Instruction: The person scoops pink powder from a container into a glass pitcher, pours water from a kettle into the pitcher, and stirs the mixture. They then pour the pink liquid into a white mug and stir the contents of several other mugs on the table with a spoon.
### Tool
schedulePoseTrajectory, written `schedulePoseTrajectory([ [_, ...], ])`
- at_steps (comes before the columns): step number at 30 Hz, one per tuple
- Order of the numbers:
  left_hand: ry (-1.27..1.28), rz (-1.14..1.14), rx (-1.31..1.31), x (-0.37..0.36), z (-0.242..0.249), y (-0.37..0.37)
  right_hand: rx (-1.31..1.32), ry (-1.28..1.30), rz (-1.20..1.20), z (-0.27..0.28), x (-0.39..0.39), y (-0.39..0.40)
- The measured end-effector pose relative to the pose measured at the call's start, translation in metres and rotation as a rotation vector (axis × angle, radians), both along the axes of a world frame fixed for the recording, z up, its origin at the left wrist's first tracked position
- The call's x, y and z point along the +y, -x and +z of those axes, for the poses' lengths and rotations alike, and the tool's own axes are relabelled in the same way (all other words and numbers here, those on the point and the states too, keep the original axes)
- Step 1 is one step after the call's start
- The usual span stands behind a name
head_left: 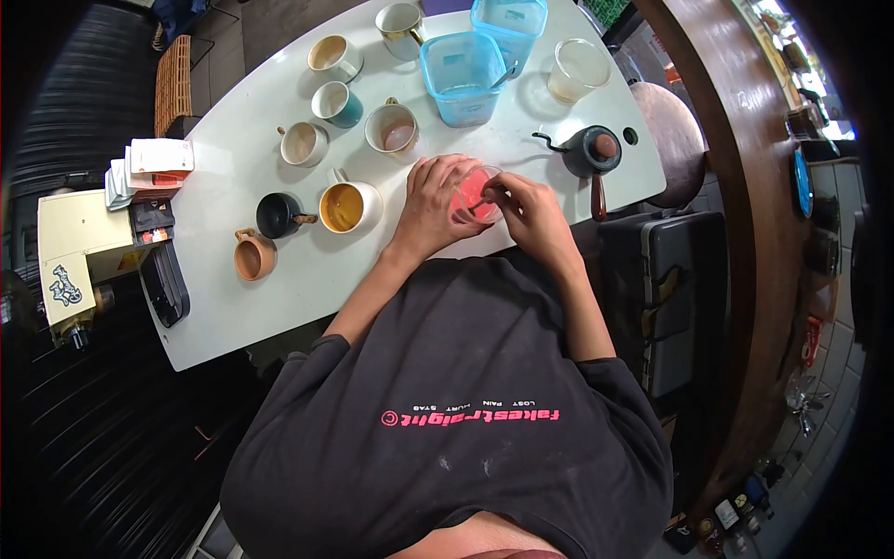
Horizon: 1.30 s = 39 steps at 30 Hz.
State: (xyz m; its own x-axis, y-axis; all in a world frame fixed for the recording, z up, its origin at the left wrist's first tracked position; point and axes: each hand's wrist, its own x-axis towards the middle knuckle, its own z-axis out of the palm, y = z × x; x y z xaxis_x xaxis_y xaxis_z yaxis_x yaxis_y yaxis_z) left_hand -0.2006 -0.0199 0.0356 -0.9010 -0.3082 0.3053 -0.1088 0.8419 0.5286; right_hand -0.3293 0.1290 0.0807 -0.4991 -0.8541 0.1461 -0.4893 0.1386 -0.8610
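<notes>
My left hand [431, 207] is wrapped round the left side of a clear cup [477, 194] with pink-red contents. On the cup's right, my right hand [529, 216] pinches the handle of a small utensil, probably a spoon, whose lower end dips into the pink contents. The cup is close to the table's front edge, just beyond my dark shirt. A white mug with a yellow-orange inside [345, 207] stands left of my left hand. Beyond the hands is a mug [392, 130] with a pale pinkish content.
On the white table [242, 321] stand several more mugs, two blue translucent containers [463, 84], a clear plastic cup [578, 71] and a dark kettle [590, 152] with a wooden handle. A black device [166, 285] and white packets [160, 158] lie at the left edge.
</notes>
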Motion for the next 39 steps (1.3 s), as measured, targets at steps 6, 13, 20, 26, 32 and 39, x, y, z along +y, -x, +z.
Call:
schedulePoseTrajectory([
  [6, -0.001, 0.000, 0.000, 0.000, -0.001, -0.001, -0.002, -0.072, -0.004, 0.000, 0.000, 0.002],
  [13, -0.045, -0.011, -0.029, -0.005, 0.000, -0.005, -0.037, 0.054, -0.117, 0.035, 0.004, -0.004],
  [20, -0.057, 0.085, 0.033, -0.012, -0.011, -0.017, -0.043, 0.306, -0.258, 0.060, -0.012, 0.001],
  [26, -0.085, 0.058, 0.021, -0.013, -0.008, -0.023, 0.040, 0.337, -0.182, 0.043, -0.079, 0.002],
  [32, -0.133, 0.086, 0.153, -0.010, -0.022, -0.033, 0.101, 0.218, -0.030, 0.023, -0.123, 0.002],
  [39, -0.137, 0.103, -0.011, -0.014, -0.020, -0.039, 0.118, 0.096, 0.115, 0.003, -0.141, 0.007],
])
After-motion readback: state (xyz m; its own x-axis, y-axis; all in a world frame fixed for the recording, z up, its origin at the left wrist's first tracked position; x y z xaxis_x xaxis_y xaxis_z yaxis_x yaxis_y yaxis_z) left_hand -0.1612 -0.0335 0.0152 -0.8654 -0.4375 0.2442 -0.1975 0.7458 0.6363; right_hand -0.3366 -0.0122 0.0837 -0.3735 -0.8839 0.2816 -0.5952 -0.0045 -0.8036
